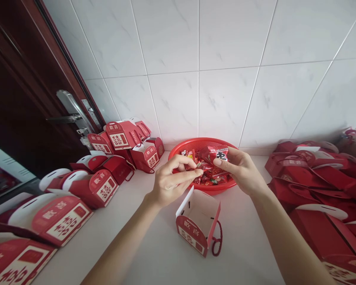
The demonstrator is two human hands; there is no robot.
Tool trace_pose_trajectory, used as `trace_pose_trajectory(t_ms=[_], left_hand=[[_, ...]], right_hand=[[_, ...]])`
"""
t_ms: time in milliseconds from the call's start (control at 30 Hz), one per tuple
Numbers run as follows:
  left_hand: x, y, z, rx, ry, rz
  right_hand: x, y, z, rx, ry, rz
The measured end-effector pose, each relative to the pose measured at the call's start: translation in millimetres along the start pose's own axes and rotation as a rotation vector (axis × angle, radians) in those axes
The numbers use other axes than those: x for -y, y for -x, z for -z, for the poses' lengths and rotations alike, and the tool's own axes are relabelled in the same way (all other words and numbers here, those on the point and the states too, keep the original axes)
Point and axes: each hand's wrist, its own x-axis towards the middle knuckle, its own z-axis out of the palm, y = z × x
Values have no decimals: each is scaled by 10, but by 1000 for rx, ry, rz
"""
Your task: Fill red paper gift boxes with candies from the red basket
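"What's showing on the left?"
"A dark reddish-brown door (14,83) is standing there, its silver lever handle (69,118) jutting out, and keys (85,141) are hanging just below!"
"And straight ahead?"
"White wall tiles (228,35) are spreading wide, grey veins (212,103) streaking them!"

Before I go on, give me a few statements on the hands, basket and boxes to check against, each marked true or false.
1. The right hand holds a red packet. True.
2. The left hand is on the door handle. False: it is at the basket, fingers bent; whether it pinches anything is unclear.
3. The open box stands in front of the basket, on the side away from the tiled wall. True.
4. The open box's cord hangs on its left side in the picture. False: it is on the right.
5. Other boxes stand only to the right. False: there are left-side boxes and right-side boxes.
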Motion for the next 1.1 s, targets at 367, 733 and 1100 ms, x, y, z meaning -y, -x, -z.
trace_pose_trajectory(t_ms=[367,733,1100], left_hand=[[-91,-155,286,431,412,475],[-138,-143,210,870,319,746],[3,-119,234,358,746,1016]], right_hand=[[2,0,2,-57,47,-28],[11,4,-22,-50,126,-38],[28,5,-44,-63,140,-66]])
